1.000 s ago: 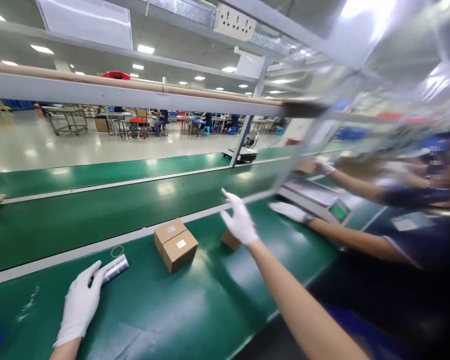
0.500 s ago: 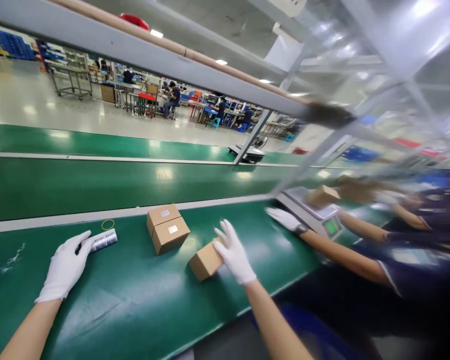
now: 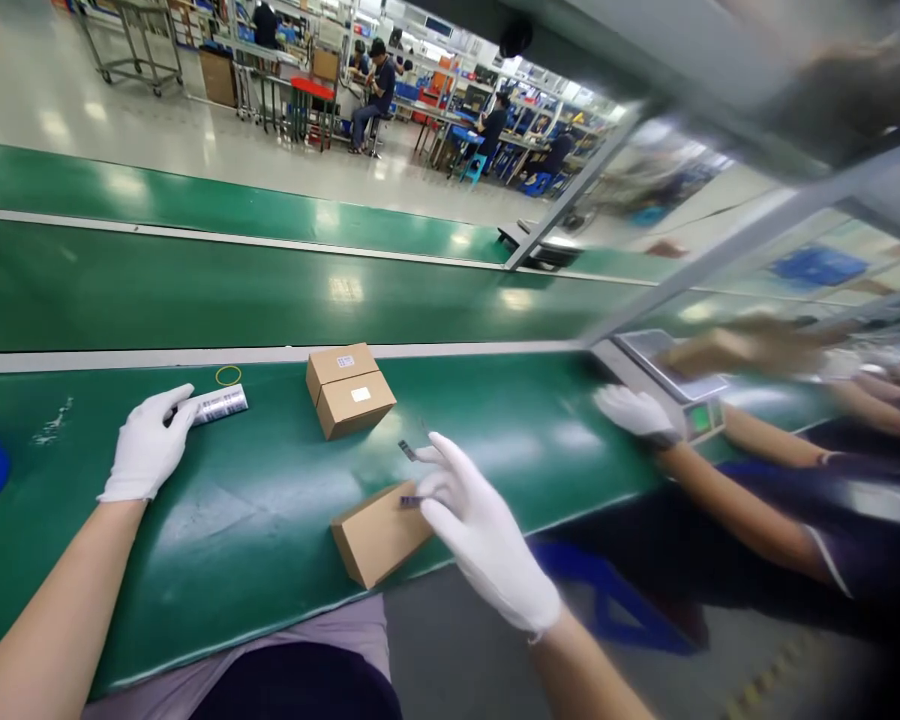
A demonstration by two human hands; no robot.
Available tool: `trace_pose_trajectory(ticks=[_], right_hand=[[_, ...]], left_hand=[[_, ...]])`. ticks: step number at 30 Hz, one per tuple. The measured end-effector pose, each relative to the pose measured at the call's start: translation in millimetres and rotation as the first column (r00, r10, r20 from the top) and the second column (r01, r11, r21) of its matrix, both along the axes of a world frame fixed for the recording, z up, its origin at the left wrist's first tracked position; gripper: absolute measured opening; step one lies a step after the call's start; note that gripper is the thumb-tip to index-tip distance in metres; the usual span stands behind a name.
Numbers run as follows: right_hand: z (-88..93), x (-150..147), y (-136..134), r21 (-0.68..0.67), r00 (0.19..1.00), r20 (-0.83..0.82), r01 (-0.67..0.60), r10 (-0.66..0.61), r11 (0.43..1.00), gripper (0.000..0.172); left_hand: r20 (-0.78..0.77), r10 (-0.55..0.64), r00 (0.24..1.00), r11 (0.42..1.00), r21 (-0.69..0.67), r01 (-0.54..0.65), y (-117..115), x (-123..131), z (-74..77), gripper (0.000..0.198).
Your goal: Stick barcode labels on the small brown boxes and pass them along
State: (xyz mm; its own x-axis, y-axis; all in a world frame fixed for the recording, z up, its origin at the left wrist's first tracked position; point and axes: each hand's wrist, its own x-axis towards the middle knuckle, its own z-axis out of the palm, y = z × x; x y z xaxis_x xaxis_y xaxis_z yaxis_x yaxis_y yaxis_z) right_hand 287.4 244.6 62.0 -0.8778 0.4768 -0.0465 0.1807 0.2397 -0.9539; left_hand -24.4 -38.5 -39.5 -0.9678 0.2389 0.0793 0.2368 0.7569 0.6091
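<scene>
Because the lone box (image 3: 379,535) lies askew at the near lip of the green bench (image 3: 270,500), nearer the person than the pair of labelled boxes (image 3: 349,390) and a little to its right, the right hand (image 3: 480,530) lies over its right end with fingers spread and not closed round it, a hold that I judge steadies the box at the edge rather than lifts it; a small dark bit shows at the fingertips, and whether it is pinched cannot be told, while a second dark bit (image 3: 407,450) lies loose on the mat between that hand and the pair. Well to the left of the pair the left hand (image 3: 150,445) lies palm down, fingers slack and loosely together, its forefinger touching the end of a silver-wrapped roll (image 3: 221,404), which probably checks the roll from turning; a yellow rubber band (image 3: 228,375) lies just beyond the roll. The pair sits close to the pale strip on its far side, with the conveyor belt (image 3: 270,290) beyond. Open mat lies left of the pair and on its near side; to its right a co-worker's gloved hand (image 3: 634,410) rests by a scale (image 3: 671,365), so room narrows there
</scene>
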Motion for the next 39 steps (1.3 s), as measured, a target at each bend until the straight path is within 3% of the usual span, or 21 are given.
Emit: trace_pose_trajectory(ticks=[5,11,27,32,36,39], right_hand=[[1.2,-6.0,6.0,0.009,0.991,0.113,-0.076,0.075,0.997,0.059],[-8.4,-12.2,1.7,-0.043,0.978,0.124,-0.164,0.169,0.985,0.068],[-4.6,-15.3,3.5,0.053,0.963,0.195,-0.199,0.185,0.979,0.062],[2.0,-15.8,-8.0,0.198,0.960,0.192,-0.243,0.206,0.950,0.065],[3.3,-18.4,-20.4,0.391,0.952,0.232,-0.279,0.199,0.877,0.079],[-2.9,-15.4,-11.3,0.512,0.971,0.217,-0.203,0.103,0.834,0.089]], left_hand=[[-0.004,0.014,1.000,1.000,-0.026,-0.014,0.0,-0.6,-1.0,0.051],[-0.024,0.019,1.000,0.999,-0.044,-0.020,2.0,2.2,2.3,0.054],[-0.045,0.025,0.999,0.995,-0.096,-0.029,1.4,-0.2,0.5,0.048],[-0.002,0.027,1.000,0.994,-0.103,-0.027,3.0,0.6,6.0,0.048],[0.033,0.013,0.999,0.995,-0.098,-0.010,3.6,1.3,10.5,0.050],[0.037,0.010,0.999,0.997,-0.080,-0.007,3.7,1.4,11.2,0.049]])
